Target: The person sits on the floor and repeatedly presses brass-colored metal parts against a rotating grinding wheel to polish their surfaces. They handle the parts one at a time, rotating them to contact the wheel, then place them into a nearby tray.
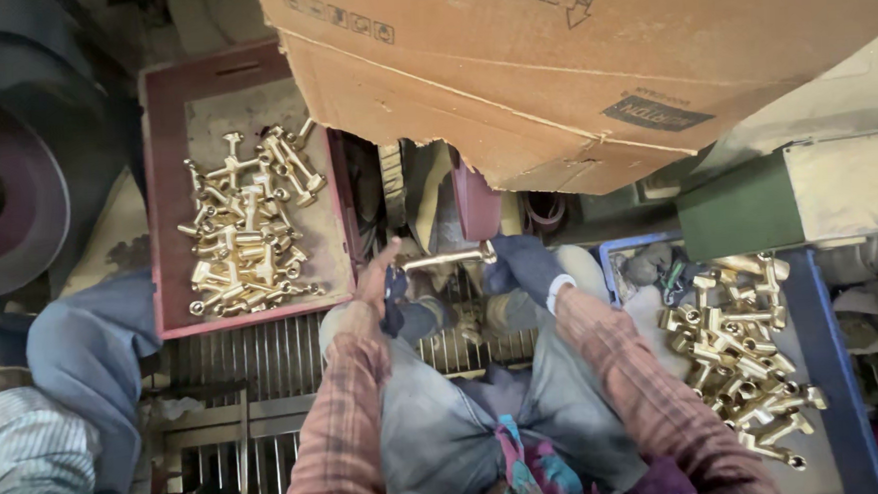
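Brass fitting point(447, 260) between both hands

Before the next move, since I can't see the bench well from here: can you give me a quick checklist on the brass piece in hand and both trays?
1. Brass fitting held at both ends: ok, the left hand grips one end and the gloved right hand the other.
2. Fitting clear of the cardboard box overhead: ok, it sits below the torn edge.
3. Red tray has room: ok, its brass pieces fill only the middle.
4. Blue tray within the right hand's side: ok, piled with fittings.
5. Wheel behind the fitting stopped or turning: cannot tell, it is hidden in shadow.
6. Left hand protected: not ok, fingers look bare.
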